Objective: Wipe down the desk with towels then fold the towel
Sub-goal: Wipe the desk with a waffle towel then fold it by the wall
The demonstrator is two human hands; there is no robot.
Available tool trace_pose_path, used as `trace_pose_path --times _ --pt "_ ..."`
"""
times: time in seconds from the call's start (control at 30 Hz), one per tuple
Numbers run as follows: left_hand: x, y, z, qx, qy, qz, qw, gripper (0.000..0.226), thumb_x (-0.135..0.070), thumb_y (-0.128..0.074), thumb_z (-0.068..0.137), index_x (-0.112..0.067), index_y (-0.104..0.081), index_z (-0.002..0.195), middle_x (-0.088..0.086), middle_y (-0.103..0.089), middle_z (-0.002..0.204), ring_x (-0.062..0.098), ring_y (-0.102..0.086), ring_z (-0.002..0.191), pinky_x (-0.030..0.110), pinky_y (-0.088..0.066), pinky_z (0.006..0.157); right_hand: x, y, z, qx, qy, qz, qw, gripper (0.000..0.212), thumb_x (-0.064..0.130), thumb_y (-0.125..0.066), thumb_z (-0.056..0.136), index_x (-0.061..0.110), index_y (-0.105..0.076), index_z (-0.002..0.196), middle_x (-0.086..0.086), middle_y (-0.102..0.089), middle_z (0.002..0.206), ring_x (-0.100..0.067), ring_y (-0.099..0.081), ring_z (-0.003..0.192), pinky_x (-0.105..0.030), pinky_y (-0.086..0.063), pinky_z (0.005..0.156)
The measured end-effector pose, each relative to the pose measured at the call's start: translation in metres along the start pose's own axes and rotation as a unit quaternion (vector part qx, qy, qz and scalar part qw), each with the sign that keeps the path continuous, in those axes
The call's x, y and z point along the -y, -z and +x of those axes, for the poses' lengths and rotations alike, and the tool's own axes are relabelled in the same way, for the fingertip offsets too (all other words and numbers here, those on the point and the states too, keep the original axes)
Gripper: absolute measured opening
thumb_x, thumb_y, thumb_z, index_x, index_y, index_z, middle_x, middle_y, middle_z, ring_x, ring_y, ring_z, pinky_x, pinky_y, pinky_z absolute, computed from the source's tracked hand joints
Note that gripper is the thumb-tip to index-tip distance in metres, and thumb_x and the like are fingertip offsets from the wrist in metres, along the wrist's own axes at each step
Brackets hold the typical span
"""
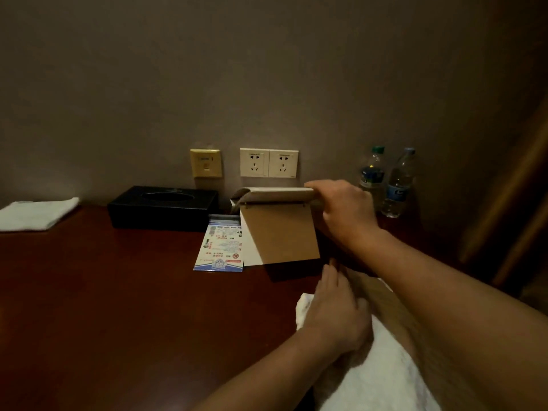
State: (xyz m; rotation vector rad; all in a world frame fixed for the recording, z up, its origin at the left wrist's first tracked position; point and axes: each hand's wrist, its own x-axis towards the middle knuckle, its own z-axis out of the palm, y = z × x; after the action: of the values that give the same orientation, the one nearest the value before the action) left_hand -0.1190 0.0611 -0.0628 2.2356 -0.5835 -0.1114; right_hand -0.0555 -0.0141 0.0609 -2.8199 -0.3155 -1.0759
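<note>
The right hand (345,209) grips the top of a brown stand-up calendar (281,235), a leaflet (221,247) just left of it printed too small to read, while the left hand (335,312) presses straight fingers onto the white towel (382,369) beneath it.

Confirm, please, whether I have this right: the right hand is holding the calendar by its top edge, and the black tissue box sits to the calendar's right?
Not quite. The head view shows the right hand holding the calendar by its top edge, but the black tissue box sits to the calendar's left.

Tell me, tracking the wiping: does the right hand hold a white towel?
No, the right hand grips the brown cardboard stand; the left hand is on the near white towel.
</note>
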Motion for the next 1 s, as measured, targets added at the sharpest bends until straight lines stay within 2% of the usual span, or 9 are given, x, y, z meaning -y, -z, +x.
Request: trace_pose_path --times 0.1,0.3,0.37,0.47,0.53,0.7,0.83,0.9,1.0 --pt "0.004 0.002 0.009 -0.009 0.028 -0.065 0.997 0.077 -0.040 -0.036 0.100 -0.020 0.003 0.163 -0.002 0.009 0.170 0.018 0.009 0.157 0.044 -0.007 0.128 -0.015 0.018 0.007 -0.035 -0.022 0.007 0.999 0.050 -0.003 -0.058 0.092 0.029 -0.063 0.130 0.001 -0.068 0.115 -0.023 -0.062 0.103 -0.046 -0.052 0.084" --pt "-0.008 0.011 0.025 -0.112 0.096 -0.246 0.958 0.072 -0.024 -0.055 0.097 -0.015 -0.019 0.158 0.003 -0.023 0.161 0.024 -0.030 0.146 0.041 -0.030 0.121 -0.053 0.051 0.018 -0.094 -0.092 0.011 0.991 0.037 -0.005 -0.049 0.095 0.021 -0.063 0.117 0.008 -0.046 0.097 -0.020 -0.051 0.094 -0.043 -0.048 0.077" --pt "-0.011 0.017 0.033 -0.178 0.137 -0.245 0.943 0.076 -0.020 -0.065 0.093 -0.015 -0.022 0.155 0.003 -0.020 0.159 0.024 -0.027 0.144 0.040 -0.033 0.117 -0.068 0.060 0.017 -0.103 -0.095 0.016 0.990 0.036 -0.005 -0.048 0.095 0.021 -0.062 0.117 0.010 -0.044 0.100 -0.017 -0.047 0.096 -0.040 -0.044 0.079" --pt "-0.004 0.025 0.051 -0.228 0.187 -0.243 0.924 0.099 -0.021 -0.073 0.087 -0.019 -0.007 0.160 0.002 -0.004 0.167 0.031 -0.012 0.151 0.045 -0.027 0.120 -0.094 0.070 0.013 -0.105 -0.089 0.009 0.990 0.036 -0.004 -0.049 0.095 0.020 -0.062 0.118 0.005 -0.054 0.107 -0.019 -0.048 0.102 -0.041 -0.047 0.083" --pt "0.004 0.028 0.067 -0.220 0.204 -0.256 0.919 0.105 -0.024 -0.074 0.087 -0.023 0.000 0.162 0.001 -0.003 0.169 0.032 -0.008 0.154 0.049 -0.022 0.124 -0.112 0.073 0.008 -0.106 -0.092 0.004 0.990 0.036 -0.005 -0.050 0.095 0.019 -0.063 0.118 0.002 -0.057 0.112 -0.018 -0.047 0.104 -0.038 -0.047 0.084" --pt "0.006 0.026 0.095 -0.105 0.150 -0.342 0.922 0.095 -0.017 -0.076 0.090 -0.034 -0.016 0.161 0.004 -0.034 0.160 0.028 -0.047 0.138 0.047 -0.048 0.109 -0.152 0.076 -0.020 -0.166 -0.137 0.030 0.976 0.034 -0.009 -0.047 0.095 0.013 -0.065 0.113 -0.003 -0.059 0.112 -0.014 -0.042 0.102 -0.019 -0.036 0.085" --pt "-0.001 0.019 0.106 -0.107 0.092 -0.249 0.958 0.087 -0.025 -0.078 0.089 -0.038 -0.026 0.157 -0.002 -0.031 0.158 0.025 -0.035 0.144 0.050 -0.043 0.113 -0.175 0.071 -0.052 -0.215 -0.187 0.066 0.956 0.039 -0.018 -0.042 0.088 0.008 -0.061 0.110 -0.011 -0.057 0.113 -0.010 -0.037 0.103 -0.004 -0.031 0.082" --pt "-0.007 0.014 0.108 -0.109 0.051 -0.206 0.971 0.082 -0.027 -0.075 0.091 -0.041 -0.027 0.155 -0.005 -0.038 0.154 0.024 -0.034 0.145 0.054 -0.041 0.114 -0.184 0.070 -0.056 -0.223 -0.194 0.070 0.953 0.041 -0.019 -0.041 0.086 0.008 -0.059 0.111 -0.012 -0.055 0.114 -0.008 -0.036 0.105 -0.004 -0.031 0.085" --pt "-0.018 0.004 0.113 -0.089 0.017 -0.271 0.958 0.082 -0.023 -0.070 0.095 -0.038 -0.020 0.158 -0.004 -0.049 0.144 0.025 -0.050 0.134 0.052 -0.052 0.104 -0.191 0.072 -0.048 -0.195 -0.178 0.059 0.963 0.036 -0.013 -0.042 0.092 0.011 -0.059 0.114 -0.009 -0.054 0.117 -0.010 -0.036 0.107 -0.014 -0.034 0.087"
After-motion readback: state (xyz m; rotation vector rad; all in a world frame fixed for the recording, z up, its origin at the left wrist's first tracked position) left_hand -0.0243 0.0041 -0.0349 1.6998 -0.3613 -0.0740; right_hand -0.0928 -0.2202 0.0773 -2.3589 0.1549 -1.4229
